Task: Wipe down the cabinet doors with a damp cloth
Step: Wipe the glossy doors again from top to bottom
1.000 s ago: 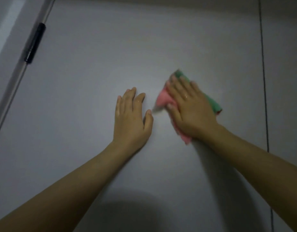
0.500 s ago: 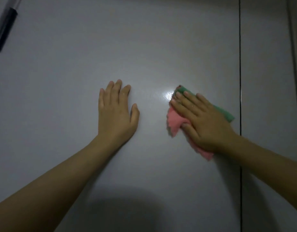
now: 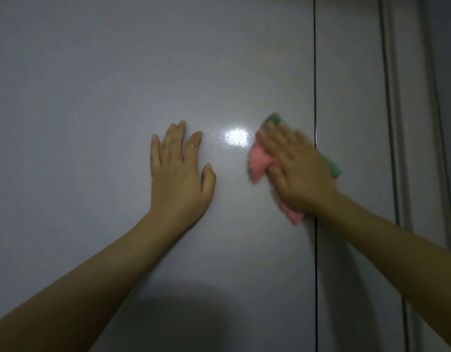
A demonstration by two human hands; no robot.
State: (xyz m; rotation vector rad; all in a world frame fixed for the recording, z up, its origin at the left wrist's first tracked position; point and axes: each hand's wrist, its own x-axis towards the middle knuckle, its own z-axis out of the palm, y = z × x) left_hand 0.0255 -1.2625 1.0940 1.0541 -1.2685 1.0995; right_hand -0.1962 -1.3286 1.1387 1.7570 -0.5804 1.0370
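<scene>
A glossy grey cabinet door [image 3: 92,97] fills most of the view. My left hand [image 3: 178,171] lies flat against it near the middle, fingers straight and pointing up. My right hand [image 3: 298,171] presses a pink and green cloth [image 3: 260,161] flat on the door with straight fingers, right beside the dark vertical gap [image 3: 315,72] to the neighbouring door [image 3: 346,97]. The right hand is blurred by motion. A bright wet-looking glare spot [image 3: 236,137] sits on the door between the two hands.
At the right edge runs a vertical frame strip [image 3: 397,123] beside the narrow neighbouring door. A dark rounded shadow [image 3: 183,313] lies on the lower part of the door between my forearms.
My right hand has slid the cloth to the right, up to the gap between the doors. The view has shifted right, so the black handle at the left has left the frame.
</scene>
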